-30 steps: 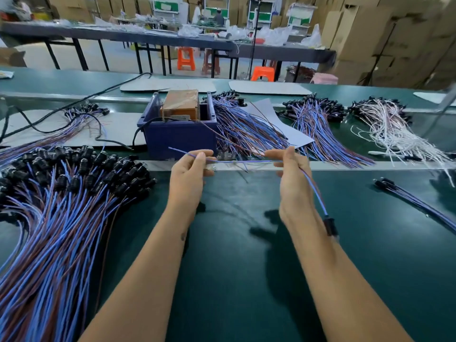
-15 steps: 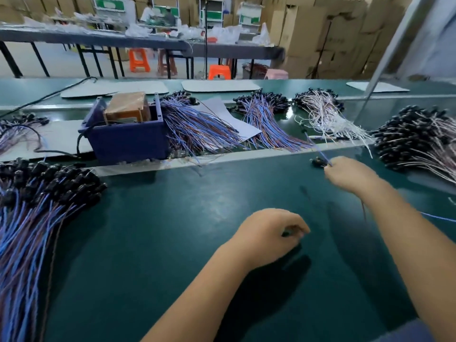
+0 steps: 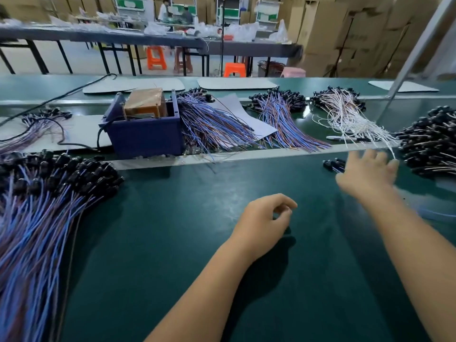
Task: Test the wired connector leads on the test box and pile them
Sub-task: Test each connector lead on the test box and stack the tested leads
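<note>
Left hand (image 3: 265, 222) hovers low over the green desk (image 3: 172, 255), fingers loosely curled, grip empty. Right hand (image 3: 367, 175), blurred, reaches forward with fingers spread, grip empty, beside a few leads (image 3: 333, 165) on the desk. Farther back, left of centre, stands the blue test box (image 3: 144, 134), wire bundles (image 3: 217, 124) beside it.

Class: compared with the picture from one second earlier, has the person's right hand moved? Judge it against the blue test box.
Yes. The right hand has moved rightwards, away from the blue test box, and now lies open beside the small pile of leads.
</note>
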The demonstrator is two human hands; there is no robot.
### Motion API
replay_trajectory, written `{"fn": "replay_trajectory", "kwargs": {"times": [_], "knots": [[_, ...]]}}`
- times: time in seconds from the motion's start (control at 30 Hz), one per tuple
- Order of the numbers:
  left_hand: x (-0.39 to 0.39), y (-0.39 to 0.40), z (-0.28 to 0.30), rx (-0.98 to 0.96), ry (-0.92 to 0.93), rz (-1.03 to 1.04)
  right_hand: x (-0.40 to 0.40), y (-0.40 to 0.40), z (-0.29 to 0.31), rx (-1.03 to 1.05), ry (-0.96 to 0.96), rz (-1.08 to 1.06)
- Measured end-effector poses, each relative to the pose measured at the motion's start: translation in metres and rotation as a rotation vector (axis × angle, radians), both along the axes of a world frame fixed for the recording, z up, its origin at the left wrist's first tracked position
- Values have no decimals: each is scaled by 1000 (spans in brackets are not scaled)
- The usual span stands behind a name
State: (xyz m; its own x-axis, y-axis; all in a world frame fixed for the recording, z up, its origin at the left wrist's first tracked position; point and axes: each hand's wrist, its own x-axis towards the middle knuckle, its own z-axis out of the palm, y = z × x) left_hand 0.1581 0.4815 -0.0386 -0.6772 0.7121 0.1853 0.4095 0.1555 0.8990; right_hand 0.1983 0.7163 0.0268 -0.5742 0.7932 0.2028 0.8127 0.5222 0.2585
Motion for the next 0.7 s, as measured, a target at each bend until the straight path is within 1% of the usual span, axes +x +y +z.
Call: {"fn": "replay_trajectory", "kwargs": {"times": [0.1, 0.17, 0.2, 0.27, 0.37, 0.4, 0.43, 0.47, 0.53, 0.6, 0.63, 0.7], "knots": [[-9, -7, 11, 105, 32, 222, -43, -67, -4, -84, 178, 278], [-22, -21, 21, 166, 130, 430, -72, -121, -10, -186, 264, 458], [-31, -31, 26, 163, 181, 550, -85, -148, -14, -263, 303, 532], [-53, -57, 35, 90, 233, 763, -110, -196, -21, -455, 375, 630], [-85, -101, 42, -96, 275, 963, -133, -255, -29, -735, 498, 697], [-93, -117, 44, -119, 308, 1022, -138, -274, -32, -797, 538, 709], [-100, -131, 46, -112, 355, 1081, -141, -293, -36, -807, 549, 730], [-107, -144, 47, -94, 410, 1141, -144, -309, -41, -763, 533, 763], [-120, -166, 47, -101, 481, 1245, -145, -329, -51, -612, 459, 841], [-134, -182, 42, -204, 472, 1291, -147, -331, -58, -523, 394, 885], [-140, -188, 38, -285, 447, 1294, -148, -328, -60, -532, 389, 885], [-146, -192, 28, -460, 417, 1285, -148, -322, -61, -614, 444, 871]]}}
